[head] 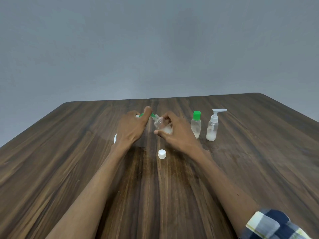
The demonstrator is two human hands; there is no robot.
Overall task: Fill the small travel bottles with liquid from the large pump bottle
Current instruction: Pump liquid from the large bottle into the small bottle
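Here the right hand (174, 131) grips a tilted, uncapped small bottle (161, 125) above the table (69, 152); the left hand (132, 128) presses the green pump nozzle (152, 115) at its mouth.

A single wide-angle view looks from the person's head, forward and down along both forearms onto the wooden worktop (69, 152). The near edge falls below the frame; the far edge and a grey wall (155, 40) fill the upper half.

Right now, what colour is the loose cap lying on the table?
White, seen in the head view.
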